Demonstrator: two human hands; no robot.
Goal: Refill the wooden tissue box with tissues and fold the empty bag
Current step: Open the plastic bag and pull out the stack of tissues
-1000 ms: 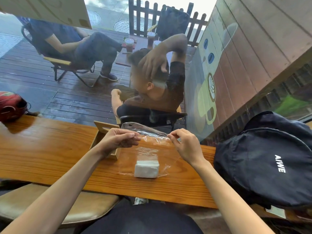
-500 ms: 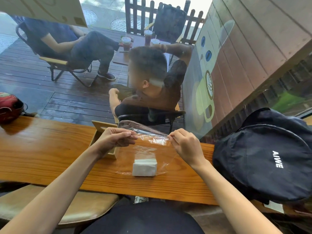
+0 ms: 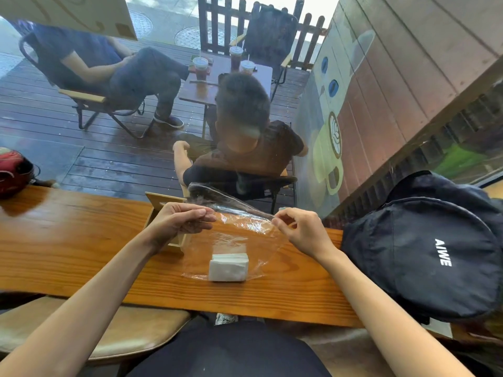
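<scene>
The left hand pinches the mouth of the clear plastic bag at its 9 o'clock edge, thumb and fingertips pressed together on the film. The right hand pinches the opposite edge at 3 o'clock, the other fingers curled. The bag stands on the wooden counter, its mouth pointing up and away toward 12 o'clock, its long axis running from that mouth down to the base at 6 o'clock. A white stack of tissues sits at the bottom of the bag, lying flat with its long side across, 9 to 3.

The wooden tissue box stands just beside the bag at about 10 o'clock, mostly hidden by the left hand; whether its lid is open is hard to tell.

The likely trouble: the film is thin and slick, so a pinch could slip and the mouth collapse shut. Pulling the edges apart too hard might tear a seam. Lifting or tipping the bag could spill the stack out, fanning loose sheets across the counter. The bag could also knock against the box standing so close.
</scene>
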